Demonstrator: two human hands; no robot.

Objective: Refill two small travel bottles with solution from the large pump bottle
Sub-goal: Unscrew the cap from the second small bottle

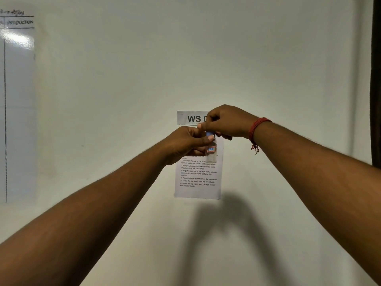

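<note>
Left hand: the left hand [185,142] wraps the body of the bottle [211,150], fingers curled behind it and the thumb laid across its upper front.
Right hand: the right hand [224,122] comes down from above, fingertips pinched round the cap [210,133].
Bottle: small, clear, upright, held out at arm's length in front of the wall [206,48]; a red-edged label sits on its side. How full it is cannot be told.
Cap: blue, only a sliver shows between the fingers; whether it is tight or loosened cannot be told.
Behind: an instruction sheet [198,178] and a "WS" sign [191,118] are fixed to the wall; a whiteboard [18,100] stands at far left.
Not in view: the pump bottle, the second travel bottle and any countertop.
Step, as I judge it: turning the cap, either on or off.
Doing it well: keep the bottle vertical so nothing spills, hold the body firm without squeezing, turn only the cap, and keep it square to the neck so the threads do not cross.
Risk: a small cap could slip from the fingertips.
</note>
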